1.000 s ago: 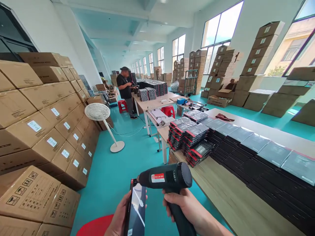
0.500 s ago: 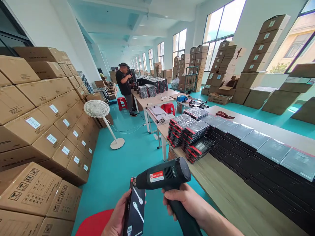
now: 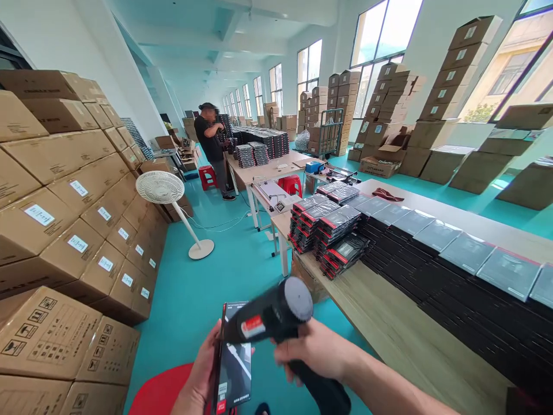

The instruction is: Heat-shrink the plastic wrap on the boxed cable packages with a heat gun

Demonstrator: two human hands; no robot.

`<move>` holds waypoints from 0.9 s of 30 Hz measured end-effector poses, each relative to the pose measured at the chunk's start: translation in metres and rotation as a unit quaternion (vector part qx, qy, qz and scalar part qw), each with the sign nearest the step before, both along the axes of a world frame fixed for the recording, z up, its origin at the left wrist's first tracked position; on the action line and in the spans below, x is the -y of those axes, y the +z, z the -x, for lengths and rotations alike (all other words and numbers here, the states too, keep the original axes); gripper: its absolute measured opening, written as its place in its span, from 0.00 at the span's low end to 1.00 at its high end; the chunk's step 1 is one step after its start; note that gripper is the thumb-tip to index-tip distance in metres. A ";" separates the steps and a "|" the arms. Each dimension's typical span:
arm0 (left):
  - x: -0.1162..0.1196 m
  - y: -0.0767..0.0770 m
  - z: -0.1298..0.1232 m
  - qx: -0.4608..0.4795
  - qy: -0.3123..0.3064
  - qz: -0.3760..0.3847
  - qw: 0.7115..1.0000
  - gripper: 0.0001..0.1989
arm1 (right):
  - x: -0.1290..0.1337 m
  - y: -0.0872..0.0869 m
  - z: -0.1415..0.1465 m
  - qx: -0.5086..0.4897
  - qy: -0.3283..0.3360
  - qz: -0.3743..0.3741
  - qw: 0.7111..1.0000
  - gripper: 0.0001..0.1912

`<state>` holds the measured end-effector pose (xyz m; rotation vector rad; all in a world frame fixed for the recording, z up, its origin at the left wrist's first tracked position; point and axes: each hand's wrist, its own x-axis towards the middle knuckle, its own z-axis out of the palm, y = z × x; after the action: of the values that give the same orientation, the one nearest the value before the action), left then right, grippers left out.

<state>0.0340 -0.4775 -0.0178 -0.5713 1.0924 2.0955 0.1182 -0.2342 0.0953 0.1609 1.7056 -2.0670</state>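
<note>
Gripping a black heat gun (image 3: 270,316) in the right hand (image 3: 313,350); holding in the left hand (image 3: 203,369) a slim dark box (image 3: 235,376), partly hidden behind the heat gun.

I've got the black, red-labelled heat gun (image 3: 270,311) slanted in front of my dark, cable-printed box (image 3: 235,374)!

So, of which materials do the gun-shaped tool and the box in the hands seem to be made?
Gun-shaped tool: probably matte black plastic, from its smooth, dull body, though blur hides detail.
Box: likely printed card, from its flat faces; pale sheen suggests gloss or film.
</note>
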 end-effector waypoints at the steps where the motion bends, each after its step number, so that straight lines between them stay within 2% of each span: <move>1: 0.000 0.001 -0.001 -0.002 -0.006 0.006 1.000 0.25 | 0.000 -0.004 0.008 0.002 -0.035 0.003 0.999 0.07; 3: 0.001 0.002 -0.002 -0.014 -0.002 0.002 1.000 0.25 | -0.005 -0.010 0.017 0.005 -0.078 -0.003 0.997 0.09; 5: 0.003 0.001 -0.003 -0.027 0.017 -0.012 0.999 0.25 | -0.013 -0.016 0.013 0.019 -0.071 -0.014 0.997 0.09; 9: 0.008 -0.008 0.005 -0.020 0.102 -0.010 0.995 0.25 | -0.026 -0.025 -0.022 0.080 0.043 0.002 0.996 0.10; 11: 0.011 -0.014 0.011 -0.015 0.173 0.016 0.985 0.25 | -0.026 -0.030 -0.037 0.104 0.057 0.010 0.993 0.12; 14: 0.017 -0.022 0.019 -0.003 0.276 0.064 0.959 0.22 | -0.018 -0.035 -0.046 0.103 -0.048 0.016 0.993 0.13; 16: 0.019 -0.027 0.022 0.009 0.309 0.078 0.948 0.19 | -0.010 -0.036 -0.046 0.084 -0.085 0.032 0.992 0.14; 20: 0.019 -0.034 0.024 0.038 0.306 0.091 0.947 0.12 | 0.007 -0.039 -0.042 0.045 0.005 0.047 0.998 0.09; 21: 0.019 -0.035 0.023 0.040 0.304 0.092 0.947 0.11 | 0.009 -0.040 -0.041 0.034 0.003 0.031 0.999 0.08; 24: 0.018 -0.040 0.022 0.030 0.295 0.085 0.951 0.12 | 0.007 -0.044 -0.039 0.010 -0.071 -0.020 0.997 0.10; 25: 0.018 -0.041 0.022 0.026 0.291 0.084 0.953 0.12 | 0.005 -0.044 -0.040 0.015 -0.078 -0.021 0.997 0.10; 27: 0.018 -0.043 0.022 0.021 0.275 0.081 0.958 0.11 | 0.000 -0.042 -0.042 0.027 -0.026 0.003 0.999 0.08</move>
<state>0.0125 -0.4954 -0.0607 -1.0985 1.1857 2.4527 0.1598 -0.2344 0.0532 0.2595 1.6808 -2.0855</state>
